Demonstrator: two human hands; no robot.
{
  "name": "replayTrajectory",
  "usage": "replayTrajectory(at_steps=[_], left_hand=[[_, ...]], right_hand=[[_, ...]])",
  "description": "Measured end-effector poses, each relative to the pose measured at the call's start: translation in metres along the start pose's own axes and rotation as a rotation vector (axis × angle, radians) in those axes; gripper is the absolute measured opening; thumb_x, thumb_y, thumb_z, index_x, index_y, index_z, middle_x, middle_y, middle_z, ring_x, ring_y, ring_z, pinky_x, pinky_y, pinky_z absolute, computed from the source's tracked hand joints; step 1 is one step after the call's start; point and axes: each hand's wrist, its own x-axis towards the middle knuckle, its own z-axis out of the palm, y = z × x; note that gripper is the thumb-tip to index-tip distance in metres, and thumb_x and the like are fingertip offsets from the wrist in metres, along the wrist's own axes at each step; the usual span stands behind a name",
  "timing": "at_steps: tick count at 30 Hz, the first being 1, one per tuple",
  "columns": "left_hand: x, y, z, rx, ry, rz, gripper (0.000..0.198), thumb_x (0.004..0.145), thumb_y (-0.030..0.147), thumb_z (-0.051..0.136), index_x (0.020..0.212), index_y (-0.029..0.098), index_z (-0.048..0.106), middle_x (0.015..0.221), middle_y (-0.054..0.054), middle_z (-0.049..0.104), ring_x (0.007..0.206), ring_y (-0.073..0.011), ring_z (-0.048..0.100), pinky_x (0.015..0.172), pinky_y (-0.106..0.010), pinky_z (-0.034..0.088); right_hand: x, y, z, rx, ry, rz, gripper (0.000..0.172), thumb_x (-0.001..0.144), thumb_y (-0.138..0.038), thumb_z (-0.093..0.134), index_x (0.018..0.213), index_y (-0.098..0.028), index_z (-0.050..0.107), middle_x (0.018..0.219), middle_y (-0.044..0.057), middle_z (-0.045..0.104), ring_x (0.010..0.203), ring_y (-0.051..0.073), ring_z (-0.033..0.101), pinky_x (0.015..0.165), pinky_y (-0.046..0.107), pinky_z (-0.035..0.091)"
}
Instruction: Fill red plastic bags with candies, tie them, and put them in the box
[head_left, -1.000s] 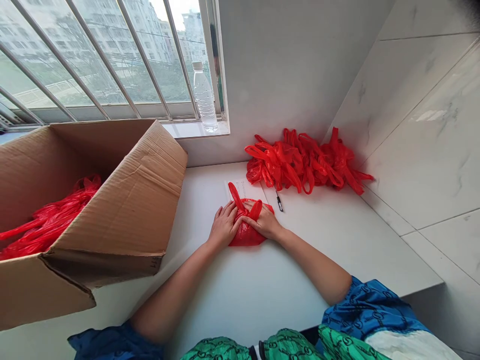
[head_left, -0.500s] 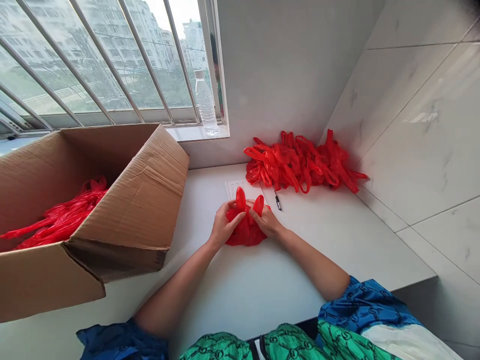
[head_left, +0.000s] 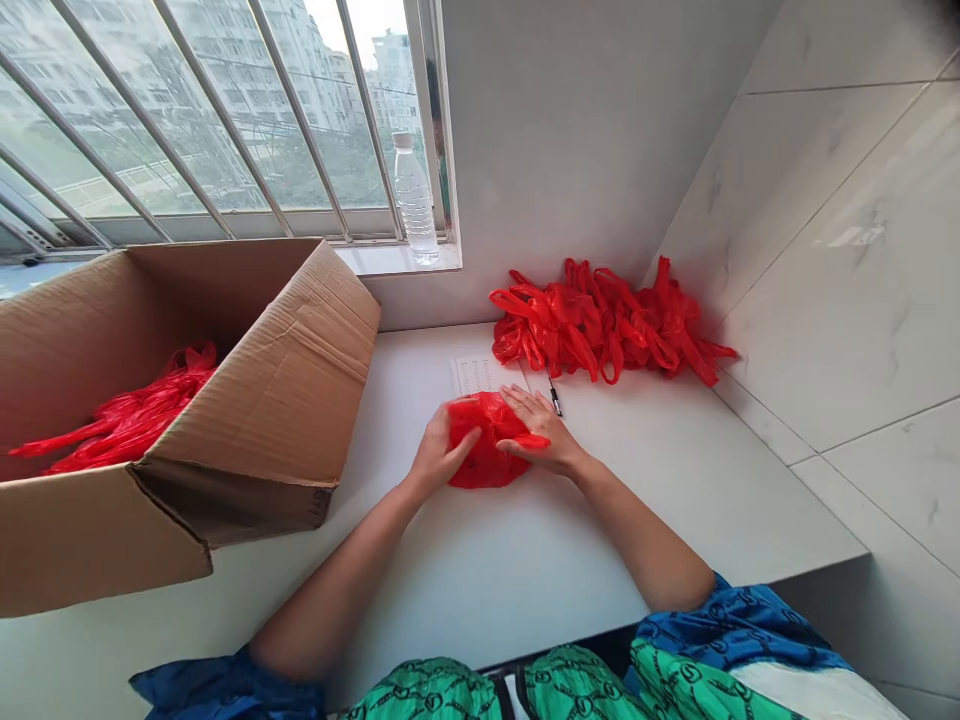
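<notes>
A folded red plastic bag (head_left: pixel 484 450) lies on the white counter (head_left: pixel 525 570) in front of me. My left hand (head_left: pixel 437 455) grips its left side, thumb pressed on top. My right hand (head_left: pixel 540 430) lies over its right side with fingers stretched, a red handle strip pinched under them. Behind my hands a sheet of paper (head_left: pixel 480 375) and a black pen (head_left: pixel 555 397) rest on the counter.
A heap of folded red bags (head_left: pixel 607 320) sits against the back wall at the right. A large open cardboard box (head_left: pixel 247 400) with loose red bags (head_left: pixel 127 420) inside stands at the left. A clear water bottle (head_left: pixel 415 200) stands on the windowsill.
The two handle loops stood up between my hands half a second ago; now they are folded down and my hands press the bag flatter.
</notes>
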Motion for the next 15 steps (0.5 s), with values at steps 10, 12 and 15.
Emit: replayTrajectory(at_steps=[10,12,15], left_hand=[[-0.011,-0.008,0.022,0.525,-0.284,-0.002,0.062,0.097,0.042,0.04,0.154,0.022,0.026,0.16,-0.006,0.03,0.15,-0.0248,0.02,0.121,-0.054,0.014],[-0.01,-0.009,0.021,0.516,-0.285,-0.015,0.061,0.097,0.042,0.041,0.154,0.023,0.027,0.159,-0.006,0.03,0.15,-0.0242,0.02,0.122,-0.053,0.014],[-0.011,-0.009,0.02,0.451,-0.268,-0.016,0.061,0.095,0.04,0.045,0.152,0.024,0.03,0.158,-0.006,0.033,0.149,-0.025,0.022,0.122,-0.053,0.012]], right_hand=[[-0.001,-0.004,0.033,-0.109,-0.131,0.038,0.067,0.1,-0.058,0.029,0.156,-0.022,0.021,0.162,0.007,0.023,0.15,0.025,0.02,0.122,0.054,0.008],[0.0,-0.006,0.032,-0.111,-0.151,0.054,0.068,0.1,-0.058,0.029,0.157,-0.022,0.02,0.162,0.006,0.021,0.15,0.023,0.019,0.122,0.052,0.005],[0.0,-0.005,0.03,-0.103,-0.167,0.063,0.068,0.1,-0.059,0.028,0.157,-0.022,0.02,0.162,0.006,0.022,0.15,0.023,0.019,0.123,0.051,0.003]])
